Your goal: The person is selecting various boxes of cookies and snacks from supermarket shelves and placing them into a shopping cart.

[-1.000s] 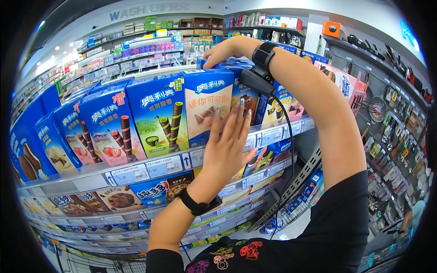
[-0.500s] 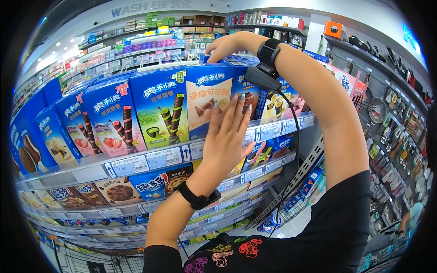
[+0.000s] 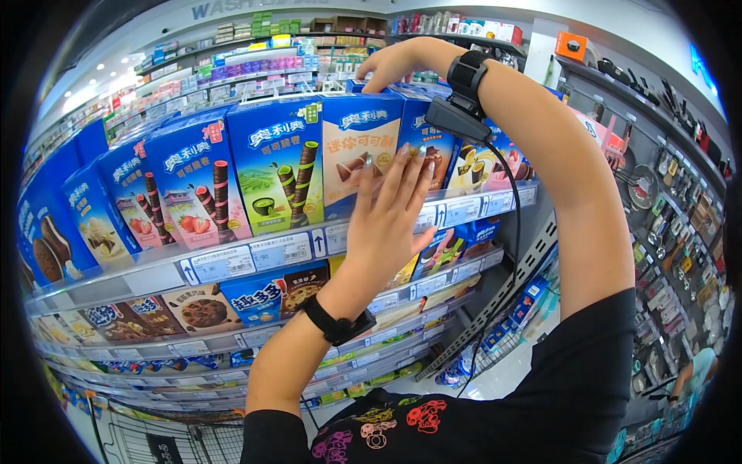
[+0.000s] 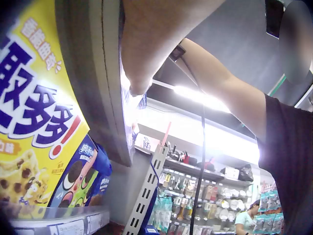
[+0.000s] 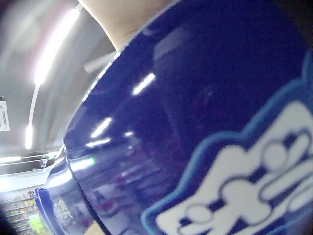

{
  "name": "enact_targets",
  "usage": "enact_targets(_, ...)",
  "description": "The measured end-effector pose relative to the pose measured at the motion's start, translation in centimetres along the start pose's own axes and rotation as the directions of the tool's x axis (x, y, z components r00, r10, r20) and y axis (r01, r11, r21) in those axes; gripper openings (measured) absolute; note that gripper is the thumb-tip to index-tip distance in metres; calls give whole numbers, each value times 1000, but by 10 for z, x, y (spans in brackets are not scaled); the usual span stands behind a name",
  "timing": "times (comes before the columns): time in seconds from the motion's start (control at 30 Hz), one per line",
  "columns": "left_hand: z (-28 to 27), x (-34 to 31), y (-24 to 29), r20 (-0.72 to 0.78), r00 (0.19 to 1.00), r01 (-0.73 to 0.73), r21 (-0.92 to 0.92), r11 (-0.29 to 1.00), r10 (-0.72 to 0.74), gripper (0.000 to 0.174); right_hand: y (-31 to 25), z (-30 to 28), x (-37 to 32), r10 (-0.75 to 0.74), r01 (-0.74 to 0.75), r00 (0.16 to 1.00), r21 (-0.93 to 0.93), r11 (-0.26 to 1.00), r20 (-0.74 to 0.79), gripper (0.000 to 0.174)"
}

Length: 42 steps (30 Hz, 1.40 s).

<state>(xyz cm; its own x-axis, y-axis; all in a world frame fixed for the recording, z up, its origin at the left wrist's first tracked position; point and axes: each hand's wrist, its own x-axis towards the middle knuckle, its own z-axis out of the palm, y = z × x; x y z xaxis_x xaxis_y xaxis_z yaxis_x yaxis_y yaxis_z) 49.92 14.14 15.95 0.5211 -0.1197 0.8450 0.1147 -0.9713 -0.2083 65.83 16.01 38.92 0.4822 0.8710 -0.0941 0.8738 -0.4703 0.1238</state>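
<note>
In the head view my left hand lies with straight fingers against the front of a blue and peach Oreo biscuit box on the upper shelf. Fingertips reach the edge of the brown-pictured Oreo box to its right. My right hand arches over the top of the row, bent down at the rear of the boxes, where its fingers are partly hidden. I cannot tell whether it grips a box there. A blue box front fills most of the right wrist view, with part of the hand above it.
More Oreo boxes, including a green wafer-roll box, stand to the left. A price-tag rail runs below, above cookie packs on a lower shelf. A cable hangs from my right wrist. Kitchen tools hang on the right wall.
The head view has tilted down a little, so the shelf and boxes sit higher in the picture. Both hands keep their places against the boxes.
</note>
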Motion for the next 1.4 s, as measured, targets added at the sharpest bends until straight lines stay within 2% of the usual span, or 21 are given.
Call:
enact_targets(0.2,0,0,0,-17,1000,10,-18,1000,-10,81,-5,5,4,40,-40,999,-16,999,-35,75)
enact_targets(0.3,-1,1,0,1,1000,17,-12,1000,-17,80,-9,12,0,-24,26,994,18,1000,-102,74)
enact_targets(0.4,0,1,1,4,1000,14,11,1000,-14,80,-2,18,21,13,5,987,110,994,-163,68)
enact_targets(0.5,5,0,0,-21,1000,13,10,1000,-13,79,2,21,45,-33,44,983,59,997,-183,60)
enact_targets(0.6,5,1,0,-26,1000,17,40,999,-16,79,5,25,53,-4,40,968,138,990,-250,55)
enact_targets(0.7,5,1,1,-20,1000,24,53,998,-23,79,8,25,59,58,-19,970,164,986,-237,57)
enact_targets(0.87,5,2,1,-4,1000,29,78,997,-29,78,5,23,57,64,-47,962,69,996,-266,51)
enact_targets(0.97,6,2,2,-6,1000,26,81,996,-26,77,3,22,41,33,-13,958,71,997,-286,50)
enact_targets(1.0,7,2,1,-10,1000,25,79,997,-25,77,3,20,40,29,-8,969,86,996,-246,49)
enact_targets(1.2,10,1,1,-19,1000,24,69,997,-23,77,0,21,37,51,-35,971,71,997,-232,48)
enact_targets(1.3,9,1,0,-15,1000,-1,100,995,3,81,-4,19,25,-9,19,983,54,998,-184,49)
enact_targets(1.4,10,0,0,-22,1000,-1,115,993,4,80,-13,18,4,-27,38,994,103,994,-107,62)
